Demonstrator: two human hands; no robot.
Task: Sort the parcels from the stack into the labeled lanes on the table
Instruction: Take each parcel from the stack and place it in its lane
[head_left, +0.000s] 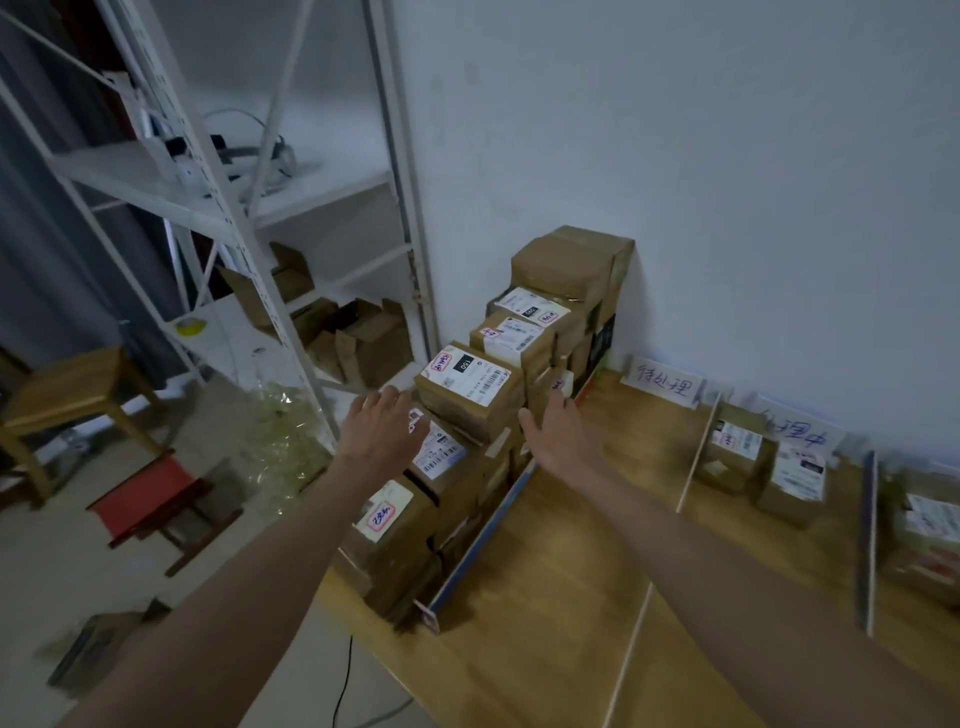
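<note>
I see both hands w/ fingers straight, holding nothing: left hand (382, 428) and right hand (563, 434) flank a labelled parcel (467, 389) on the stack (483, 415) at the table's (561, 561) left end, behind a low divider (483, 540). Next lane over, by the handwritten sign (662, 387), is bare wood. Lane past the thin strip (698, 449) holds 2 parcels (758, 460); more sit far right, blurred.

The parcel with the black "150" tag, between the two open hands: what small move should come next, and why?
Probably close both hands onto its sides and lift it. The left hand and right hand flank the parcel with the "150" tag, fingers straight, holding nothing. It sits uppermost in this part of the stack, with nothing on it.
</note>
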